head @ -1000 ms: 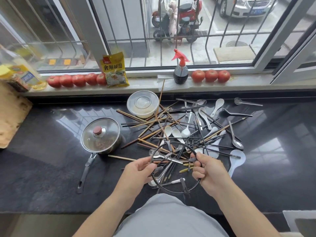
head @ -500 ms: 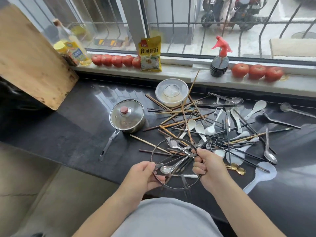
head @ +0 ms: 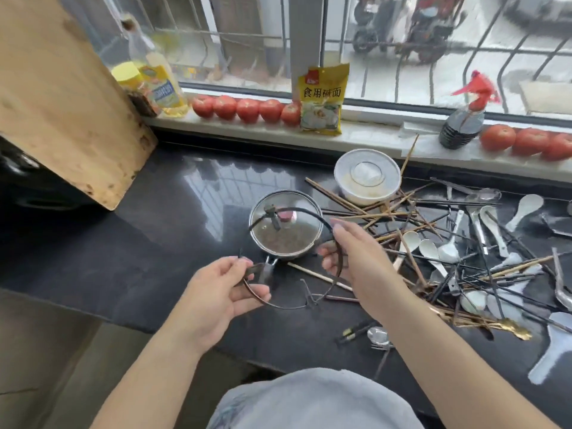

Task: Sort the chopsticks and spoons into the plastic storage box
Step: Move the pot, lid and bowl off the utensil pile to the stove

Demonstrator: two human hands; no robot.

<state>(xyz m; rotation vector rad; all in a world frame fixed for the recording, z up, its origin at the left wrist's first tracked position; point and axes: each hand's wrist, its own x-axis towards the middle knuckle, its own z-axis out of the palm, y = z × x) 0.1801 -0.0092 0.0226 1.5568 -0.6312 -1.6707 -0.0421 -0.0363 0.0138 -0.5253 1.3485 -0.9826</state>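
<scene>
The chopsticks [head: 380, 216] and spoons [head: 433, 252] lie tangled on the right half of the dark worktop [head: 154, 243], reaching its front edge. Left of the heap, both hands hold a black wire ring [head: 291, 306] above the worktop: the left hand [head: 223, 292] has its fingers pinching the ring's near-left side, and the right hand [head: 349, 255] has its fingers curled round the right side. Beyond the ring stands a lidded saucepan [head: 286, 226].

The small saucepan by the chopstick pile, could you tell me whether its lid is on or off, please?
On. The glass lid with its red knob sits flat across the saucepan rim, dark contents showing through it.
</scene>
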